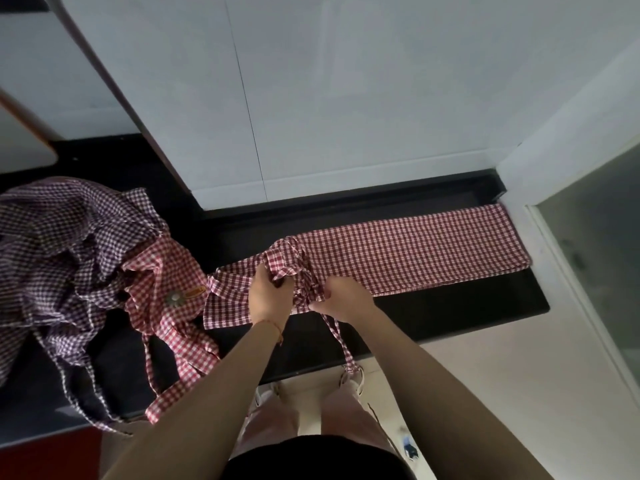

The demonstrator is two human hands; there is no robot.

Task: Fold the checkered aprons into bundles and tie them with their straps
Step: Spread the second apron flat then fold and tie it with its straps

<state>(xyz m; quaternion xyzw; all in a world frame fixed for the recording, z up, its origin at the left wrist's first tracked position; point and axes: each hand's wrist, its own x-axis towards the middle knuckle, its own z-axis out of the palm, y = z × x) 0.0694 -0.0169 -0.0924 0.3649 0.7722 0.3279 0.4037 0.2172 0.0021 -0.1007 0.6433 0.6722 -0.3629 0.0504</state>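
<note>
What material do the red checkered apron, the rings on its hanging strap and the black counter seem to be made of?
Red checkered apron: thin woven cloth, probably cotton; it creases and bunches softly.
Rings: likely metal; pale with a slight shine, though small.
Black counter: polished stone or similar; smooth, dark, hard edge.

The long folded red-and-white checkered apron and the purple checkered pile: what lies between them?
In the head view, a crumpled red checkered apron with a round metal button lies between the folded apron and the purple pile.

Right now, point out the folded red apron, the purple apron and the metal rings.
folded red apron (415,251), head view, middle of its flat strip.
purple apron (59,237), head view, crumpled middle.
metal rings (358,375), head view, on the hanging strap's end.
</note>
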